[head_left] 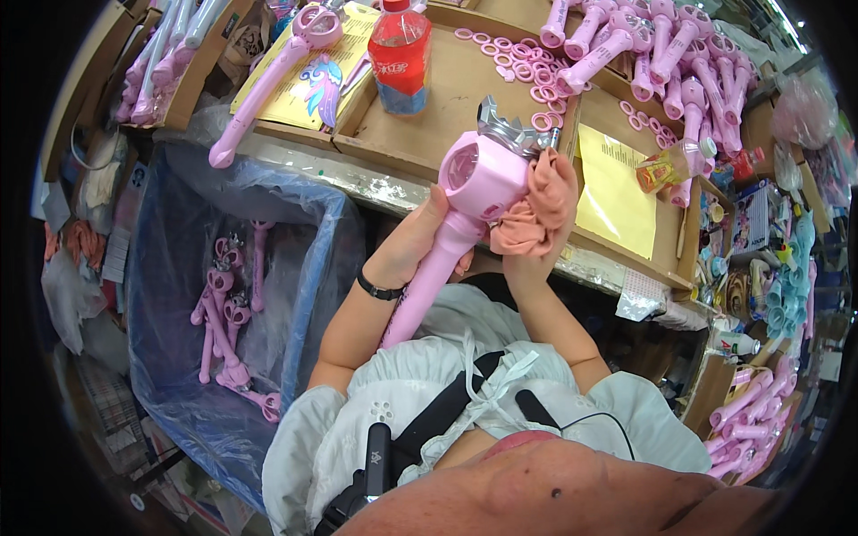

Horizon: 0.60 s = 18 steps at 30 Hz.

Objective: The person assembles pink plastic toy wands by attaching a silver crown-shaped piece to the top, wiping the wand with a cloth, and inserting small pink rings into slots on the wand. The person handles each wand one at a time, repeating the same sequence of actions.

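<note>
A pink toy wand point(427, 277) with a thick handle slants up in front of me. Its faceted head has a round opening and is topped by a silver crown piece point(503, 127). My left hand point(413, 239) is closed around the wand just below the head. In my right hand point(561, 234) is a bunched salmon-coloured cloth point(521, 230), pressed against the right side of the head. A small metallic rod shows beside the crown, above the right fingers; whether it belongs to the wand I cannot tell.
At my left stands a blue-lined bin point(313, 295) with several pink wands inside. A red-labelled bottle point(399, 62), pink rings point(527, 67) and a yellow sheet point(617, 192) lie across the cardboard-covered bench. Wands point(661, 45) pile up at the far right; a second bottle point(670, 167) lies tilted below them.
</note>
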Available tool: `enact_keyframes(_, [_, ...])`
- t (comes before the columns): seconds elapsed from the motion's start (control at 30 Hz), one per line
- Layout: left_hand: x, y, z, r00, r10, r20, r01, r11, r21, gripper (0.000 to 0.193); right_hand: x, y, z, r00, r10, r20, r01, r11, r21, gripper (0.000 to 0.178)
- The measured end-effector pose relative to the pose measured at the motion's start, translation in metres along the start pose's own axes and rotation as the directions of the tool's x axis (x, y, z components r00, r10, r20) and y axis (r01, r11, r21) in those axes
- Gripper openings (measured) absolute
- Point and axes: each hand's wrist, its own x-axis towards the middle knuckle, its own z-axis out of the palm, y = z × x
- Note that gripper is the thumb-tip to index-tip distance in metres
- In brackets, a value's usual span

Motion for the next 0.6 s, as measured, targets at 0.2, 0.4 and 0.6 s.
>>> enact_keyframes(0.2, [-0.007,0.0,0.014,0.935,0.319,-0.157,-0.198,0.834,0.516,0.074,0.054,-0.009,-0.016,0.877,0.32,0.359,-0.375,0.922,0.095,0.067])
enact_keyframes(0.4, [0.003,-0.003,0.002,0.849,0.506,-0.154,-0.422,0.824,0.379,0.07,0.065,0.012,-0.011,0.838,0.45,0.307,-0.545,0.673,0.5,0.048])
enact_keyframes(0.6, [0.007,-0.013,0.0,0.957,0.003,0.29,0.111,0.92,-0.376,0.083,0.055,0.015,-0.017,0.803,0.481,0.353,-0.596,0.659,0.459,0.051])
